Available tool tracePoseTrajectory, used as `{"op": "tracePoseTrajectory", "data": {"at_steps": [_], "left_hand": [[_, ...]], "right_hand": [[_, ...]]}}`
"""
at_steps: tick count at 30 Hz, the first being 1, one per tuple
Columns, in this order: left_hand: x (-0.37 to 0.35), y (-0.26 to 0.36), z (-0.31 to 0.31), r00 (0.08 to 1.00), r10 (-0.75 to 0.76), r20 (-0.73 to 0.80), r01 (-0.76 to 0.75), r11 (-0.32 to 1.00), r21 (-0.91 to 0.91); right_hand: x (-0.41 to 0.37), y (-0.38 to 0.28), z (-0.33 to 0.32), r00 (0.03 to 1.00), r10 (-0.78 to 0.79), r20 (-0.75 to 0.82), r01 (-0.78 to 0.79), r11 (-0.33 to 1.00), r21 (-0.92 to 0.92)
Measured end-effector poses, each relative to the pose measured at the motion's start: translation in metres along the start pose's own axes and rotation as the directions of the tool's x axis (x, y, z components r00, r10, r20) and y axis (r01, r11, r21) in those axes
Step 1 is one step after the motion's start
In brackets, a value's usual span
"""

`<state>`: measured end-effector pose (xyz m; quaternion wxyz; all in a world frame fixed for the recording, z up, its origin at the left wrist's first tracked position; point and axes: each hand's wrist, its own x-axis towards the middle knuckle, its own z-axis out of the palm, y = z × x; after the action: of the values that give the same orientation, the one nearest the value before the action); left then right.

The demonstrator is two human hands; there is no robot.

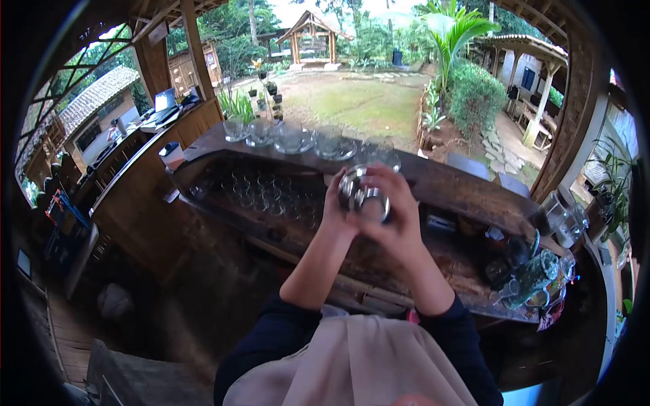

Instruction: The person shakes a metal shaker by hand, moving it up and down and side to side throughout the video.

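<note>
Both my hands are raised over the wooden counter, wrapped round a shiny, silvery round vessel [353, 187]. My left hand [338, 211] grips its left and lower side. Around its right side and top curl the fingers of my right hand [398, 208], slightly smeared by motion. I cannot tell whether the vessel is glass or metal. Just beyond it, a row of clear glass cups on saucers [334, 145] stands along the raised back ledge [440, 172]. Several upright drinking glasses [261, 194] are grouped on the lower surface to the left of my hands.
At the right end stand a patterned blue-green glass container [539, 276], dark vessels [504, 268] and clear jars [565, 225]. A black-and-white cup [172, 155] sits at the counter's left corner. Further left, a laptop [164, 100] rests on another counter. A wooden post [198, 51] rises behind.
</note>
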<state>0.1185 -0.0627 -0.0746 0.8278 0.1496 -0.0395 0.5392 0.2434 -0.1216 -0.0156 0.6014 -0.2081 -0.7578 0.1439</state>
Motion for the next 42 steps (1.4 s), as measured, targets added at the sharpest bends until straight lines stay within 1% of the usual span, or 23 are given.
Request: {"op": "tracePoseTrajectory", "data": {"at_steps": [1, 3, 5, 7, 9, 13, 14, 16, 17, 20, 21, 23, 27, 28, 29, 30, 31, 33, 34, 37, 39, 41, 42], "left_hand": [[-0.002, 0.001, 0.015, 0.977, -0.138, 0.162, 0.163, 0.975, -0.151], [-0.026, -0.005, 0.057, 0.989, -0.138, 0.043, 0.139, 0.990, -0.024], [-0.028, -0.007, 0.043, 0.791, -0.076, 0.608, 0.005, 0.993, 0.117], [-0.026, 0.007, 0.034, 0.654, -0.132, 0.744, -0.066, 0.971, 0.231], [-0.034, 0.019, 0.038, 0.944, -0.013, 0.331, -0.051, 0.981, 0.185], [-0.011, 0.028, 0.020, 0.985, 0.096, -0.146, -0.101, 0.995, -0.027], [-0.011, 0.031, 0.018, 0.999, -0.020, 0.045, 0.028, 0.984, -0.178], [-0.032, 0.028, 0.053, 0.987, -0.068, 0.148, 0.067, 0.998, 0.008], [-0.046, 0.015, 0.079, 0.986, -0.059, 0.156, 0.060, 0.998, -0.002], [-0.030, 0.006, 0.051, 0.537, -0.038, 0.843, -0.091, 0.990, 0.103], [-0.043, 0.004, 0.051, 0.659, -0.139, 0.739, 0.175, 0.984, 0.029], [-0.035, 0.017, 0.049, 0.926, -0.103, 0.363, 0.079, 0.994, 0.079], [-0.014, 0.005, 0.024, 0.984, 0.120, -0.128, -0.115, 0.992, 0.047], [-0.017, 0.002, 0.018, 0.993, 0.116, 0.036, -0.117, 0.993, 0.031], [-0.011, 0.010, 0.000, 0.959, -0.055, 0.277, 0.085, 0.992, -0.096], [-0.024, 0.006, 0.037, 0.975, -0.069, 0.211, 0.075, 0.997, -0.020], [-0.038, -0.002, 0.074, 0.987, -0.077, 0.141, 0.070, 0.996, 0.052], [-0.041, -0.011, 0.076, 0.717, -0.150, 0.681, 0.108, 0.989, 0.105], [-0.037, -0.020, 0.068, 0.670, -0.087, 0.737, -0.013, 0.992, 0.129], [-0.016, -0.014, 0.071, 0.897, -0.114, 0.426, 0.069, 0.991, 0.118], [0.006, -0.012, 0.052, 0.960, -0.193, 0.205, 0.190, 0.981, 0.033], [0.020, -0.027, 0.043, 0.998, -0.060, -0.028, 0.059, 0.998, -0.021], [0.015, -0.031, 0.049, 0.989, -0.110, 0.096, 0.123, 0.983, -0.136]], "right_hand": [[-0.001, -0.009, -0.006, 0.975, -0.194, 0.105, 0.203, 0.975, -0.088], [-0.012, -0.037, -0.003, 0.901, -0.391, 0.189, 0.423, 0.888, -0.182], [-0.021, -0.055, 0.004, 0.547, -0.801, 0.243, 0.836, 0.506, -0.214], [-0.014, -0.034, 0.011, 0.644, -0.743, 0.182, 0.765, 0.622, -0.165], [0.000, 0.003, 0.021, 0.809, -0.581, 0.088, 0.587, 0.805, -0.090], [0.016, 0.018, 0.026, 0.990, 0.067, -0.121, -0.040, 0.977, 0.209], [0.015, 0.011, 0.019, 0.982, -0.173, -0.080, 0.175, 0.984, 0.022], [0.008, -0.036, 0.005, 0.831, -0.488, 0.268, 0.542, 0.818, -0.193], [0.000, -0.057, 0.012, 0.825, -0.555, 0.107, 0.565, 0.813, -0.140], [0.000, -0.046, 0.009, 0.808, -0.581, 0.104, 0.589, 0.800, -0.109], [-0.001, -0.040, 0.009, 0.799, -0.593, 0.096, 0.601, 0.794, -0.094], [-0.005, -0.027, 0.012, 0.788, -0.611, 0.078, 0.616, 0.785, -0.066], [0.006, 0.004, 0.019, 0.977, -0.204, -0.058, 0.201, 0.978, -0.047], [0.012, -0.005, 0.013, 0.995, -0.067, -0.077, 0.065, 0.997, -0.030], [0.012, -0.023, 0.007, 0.953, -0.298, -0.052, 0.291, 0.951, -0.107], [0.008, -0.045, -0.001, 0.878, -0.470, 0.089, 0.478, 0.868, -0.134], [-0.013, -0.057, -0.004, 0.897, -0.361, 0.257, 0.408, 0.898, -0.162], [-0.009, -0.077, -0.005, 0.513, -0.858, 0.023, 0.849, 0.503, -0.161], [-0.014, -0.068, -0.008, 0.519, -0.855, 0.028, 0.845, 0.507, -0.172], [-0.033, -0.017, -0.016, 0.921, -0.296, 0.253, 0.318, 0.947, -0.052], [0.006, 0.001, -0.012, 0.902, -0.427, -0.059, 0.404, 0.886, -0.227], [0.014, 0.000, -0.013, 0.949, -0.007, -0.316, 0.003, 1.000, -0.015], [0.015, -0.011, -0.025, 0.957, -0.110, -0.268, 0.085, 0.991, -0.105]]}}
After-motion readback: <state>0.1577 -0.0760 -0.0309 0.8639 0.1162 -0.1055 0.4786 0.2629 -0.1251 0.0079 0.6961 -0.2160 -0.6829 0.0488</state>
